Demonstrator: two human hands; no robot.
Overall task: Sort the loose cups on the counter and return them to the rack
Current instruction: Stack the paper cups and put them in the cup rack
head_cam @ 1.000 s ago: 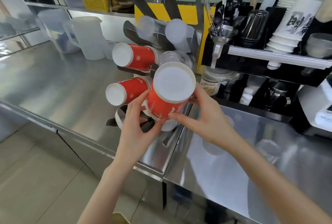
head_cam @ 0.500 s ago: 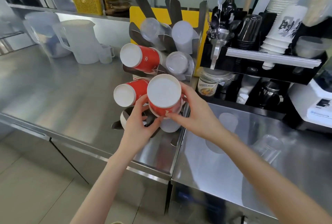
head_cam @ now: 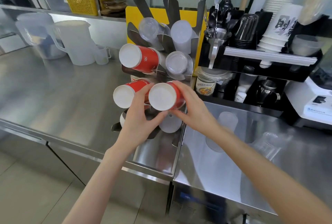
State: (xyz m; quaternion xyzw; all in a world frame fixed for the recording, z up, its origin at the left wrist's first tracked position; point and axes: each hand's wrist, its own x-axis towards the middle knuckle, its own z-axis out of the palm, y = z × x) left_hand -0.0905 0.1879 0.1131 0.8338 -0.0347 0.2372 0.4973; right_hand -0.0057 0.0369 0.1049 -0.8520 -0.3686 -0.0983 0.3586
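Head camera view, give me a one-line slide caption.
Both hands, left and right, seat a red paper cup into the cup rack on the steel counter.

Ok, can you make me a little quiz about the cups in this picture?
1. True or false: both hands hold the same red cup.
2. How many red cups show white bottoms at the rack?
3. Which sits right of the upper red cup: A clear cup, B jug, C bottle?

Key: 1 true, the left hand and right hand both grip it. 2 three. 3 A, the clear cup.
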